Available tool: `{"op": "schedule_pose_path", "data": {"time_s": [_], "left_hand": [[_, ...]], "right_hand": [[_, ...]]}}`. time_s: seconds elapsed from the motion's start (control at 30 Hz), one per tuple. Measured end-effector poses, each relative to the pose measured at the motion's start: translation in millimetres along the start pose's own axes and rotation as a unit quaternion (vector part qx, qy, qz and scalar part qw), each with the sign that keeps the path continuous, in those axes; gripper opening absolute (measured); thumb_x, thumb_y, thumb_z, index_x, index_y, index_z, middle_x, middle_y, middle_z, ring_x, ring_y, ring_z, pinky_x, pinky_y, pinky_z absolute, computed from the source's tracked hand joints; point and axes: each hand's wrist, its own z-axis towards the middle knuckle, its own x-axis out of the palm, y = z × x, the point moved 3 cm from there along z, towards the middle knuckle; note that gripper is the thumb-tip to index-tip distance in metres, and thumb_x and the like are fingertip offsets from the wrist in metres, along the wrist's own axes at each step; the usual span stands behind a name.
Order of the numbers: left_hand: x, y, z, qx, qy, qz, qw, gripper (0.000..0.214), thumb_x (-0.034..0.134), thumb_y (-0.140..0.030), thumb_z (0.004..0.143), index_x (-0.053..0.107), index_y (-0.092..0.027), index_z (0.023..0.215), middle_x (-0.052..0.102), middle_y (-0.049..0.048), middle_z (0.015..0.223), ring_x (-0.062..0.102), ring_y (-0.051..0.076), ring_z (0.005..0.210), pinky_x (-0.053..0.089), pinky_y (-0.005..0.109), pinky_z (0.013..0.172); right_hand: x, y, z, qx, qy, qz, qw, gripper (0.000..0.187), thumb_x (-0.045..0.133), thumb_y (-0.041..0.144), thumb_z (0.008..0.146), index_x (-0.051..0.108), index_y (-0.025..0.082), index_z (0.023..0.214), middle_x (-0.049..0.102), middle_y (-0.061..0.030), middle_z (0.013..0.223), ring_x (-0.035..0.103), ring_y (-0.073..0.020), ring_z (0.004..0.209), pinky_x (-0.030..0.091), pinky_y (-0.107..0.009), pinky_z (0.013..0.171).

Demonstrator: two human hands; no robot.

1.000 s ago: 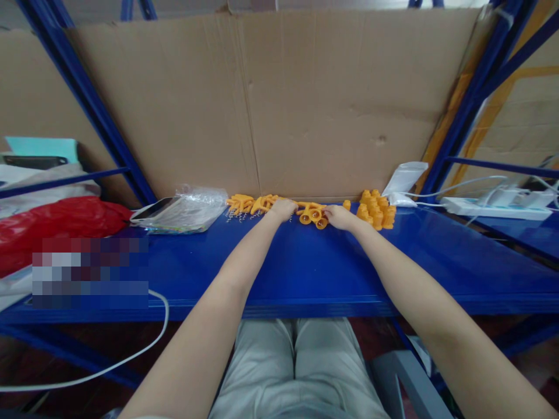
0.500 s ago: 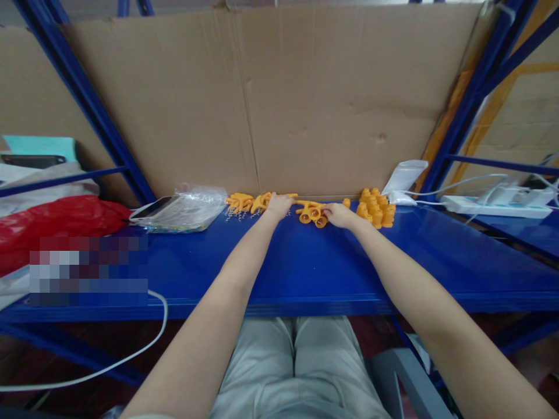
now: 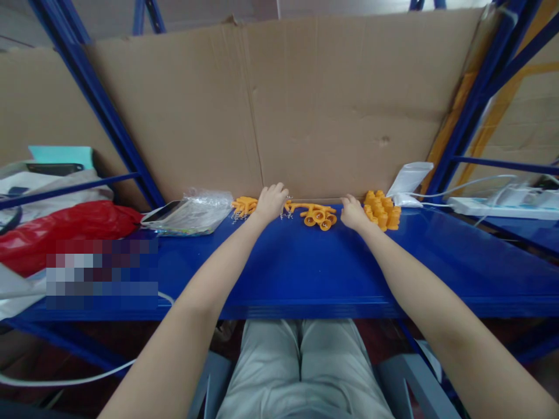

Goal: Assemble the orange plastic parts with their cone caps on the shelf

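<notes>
My left hand point(image 3: 271, 202), fingers curled downward, is over the row of orange branch-like plastic pieces point(image 3: 243, 205) with silvery curly metal bits at their front. What lies under its fingers is hidden. To its right is a cluster of orange cup-shaped pieces point(image 3: 321, 217), hollow ends facing me, joined to or lying against thin orange pieces behind. My right hand point(image 3: 353, 213) is closed just right of these cups, its fingertips near the cardboard; anything in them is too small to make out. Beside it stands a group of upright orange knobbed pieces point(image 3: 382, 209).
A cardboard sheet point(image 3: 323, 105) walls the back of the blue shelf point(image 3: 301, 273). Left are clear plastic bags with a dark-screened device point(image 3: 187, 214) and a red bag point(image 3: 74, 230). Right are a white packet point(image 3: 408, 183) and a white power strip point(image 3: 493, 208) with cables.
My right hand has moved off the cup-shaped pieces to the right, where a small orange piece stood. My left hand has risen slightly, its fingers more bent. The view has shifted a little.
</notes>
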Motion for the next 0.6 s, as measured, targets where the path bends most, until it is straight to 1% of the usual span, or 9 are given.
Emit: {"op": "schedule_pose_path", "data": {"time_s": [0.07, 0.17, 0.23, 0.3, 0.37, 0.43, 0.5, 0.6], "left_hand": [[-9.6, -5.2, -8.1, -0.001, -0.018, -0.015, 1.0, 0.027, 0.039, -0.024, 0.102, 0.064, -0.015, 0.107, 0.063, 0.017, 0.119, 0.059, 0.028, 0.111, 0.045, 0.038, 0.091], [-17.1, -15.3, -23.3, -0.02, -0.032, -0.045, 0.998, 0.027, 0.037, -0.024, 0.103, 0.062, -0.014, 0.103, 0.066, 0.0168, 0.111, 0.062, 0.027, 0.106, 0.045, 0.036, 0.089], [-15.8, -20.6, -33.9, -0.037, -0.014, -0.073, 0.997, 0.029, 0.035, -0.026, 0.104, 0.061, -0.014, 0.102, 0.069, 0.0149, 0.105, 0.065, 0.026, 0.103, 0.046, 0.033, 0.087], [-10.8, -22.6, -42.9, -0.056, 0.031, -0.107, 0.992, 0.028, 0.035, -0.029, 0.105, 0.06, -0.015, 0.105, 0.071, 0.0131, 0.102, 0.067, 0.025, 0.1, 0.047, 0.031, 0.083], [-5.6, -21.9, -48.6, -0.061, 0.067, -0.135, 0.987, 0.028, 0.036, -0.031, 0.104, 0.06, -0.016, 0.107, 0.073, 0.0124, 0.101, 0.069, 0.025, 0.099, 0.048, 0.031, 0.081], [-1.6, -20.0, -50.7, -0.055, 0.081, -0.157, 0.983, 0.027, 0.038, -0.031, 0.104, 0.061, -0.016, 0.107, 0.074, 0.0123, 0.101, 0.069, 0.025, 0.1, 0.05, 0.032, 0.083], [2.3, -19.4, -50.5, -0.041, 0.09, -0.175, 0.98, 0.027, 0.04, -0.03, 0.103, 0.062, -0.016, 0.108, 0.074, 0.0124, 0.103, 0.07, 0.026, 0.102, 0.051, 0.032, 0.084], [10.0, -23.4, -49.5, -0.015, 0.115, -0.188, 0.975, 0.027, 0.043, -0.029, 0.101, 0.064, -0.015, 0.11, 0.074, 0.0131, 0.106, 0.07, 0.026, 0.102, 0.052, 0.033, 0.085]], "right_hand": [[7.2, -3.6, 2.3, 0.009, 0.024, 0.003, 1.0, 0.059, 0.045, 0.006, 0.085, 0.048, 0.002, 0.143, 0.039, -0.0249, 0.157, 0.037, -0.0336, 0.146, 0.032, -0.045, 0.118], [13.5, -7.1, 4.5, 0.028, 0.036, 0.009, 0.999, 0.063, 0.047, 0.006, 0.083, 0.044, 0.003, 0.146, 0.035, -0.0239, 0.159, 0.033, -0.0345, 0.148, 0.03, -0.049, 0.119], [14.4, -8.4, 4.6, 0.038, 0.03, 0.009, 0.999, 0.064, 0.049, 0.007, 0.082, 0.044, 0.005, 0.146, 0.036, -0.023, 0.159, 0.032, -0.0354, 0.148, 0.03, -0.052, 0.118], [13.0, -8.3, 3.9, 0.035, 0.023, 0.001, 0.999, 0.062, 0.048, 0.007, 0.082, 0.046, 0.004, 0.143, 0.042, -0.0244, 0.155, 0.036, -0.036, 0.146, 0.032, -0.051, 0.117], [9.5, -7.0, 2.8, 0.029, 0.019, -0.009, 0.999, 0.056, 0.047, 0.006, 0.082, 0.05, 0.0, 0.138, 0.049, -0.0275, 0.147, 0.044, -0.0366, 0.14, 0.036, -0.048, 0.114], [3.9, -4.5, 1.6, 0.027, 0.011, -0.01, 1.0, 0.05, 0.046, 0.006, 0.083, 0.055, 0.0, 0.132, 0.055, -0.0287, 0.139, 0.052, -0.0367, 0.132, 0.041, -0.048, 0.11], [-2.7, -0.6, 0.4, 0.029, 0.003, -0.002, 1.0, 0.046, 0.046, 0.007, 0.085, 0.059, 0.003, 0.129, 0.059, -0.0275, 0.135, 0.056, -0.0353, 0.127, 0.045, -0.046, 0.106], [-9.7, 6.4, -1.5, 0.049, 0.017, 0.024, 0.998, 0.043, 0.05, 0.007, 0.087, 0.06, 0.005, 0.128, 0.063, -0.0253, 0.13, 0.061, -0.0304, 0.123, 0.048, -0.039, 0.104]]}}
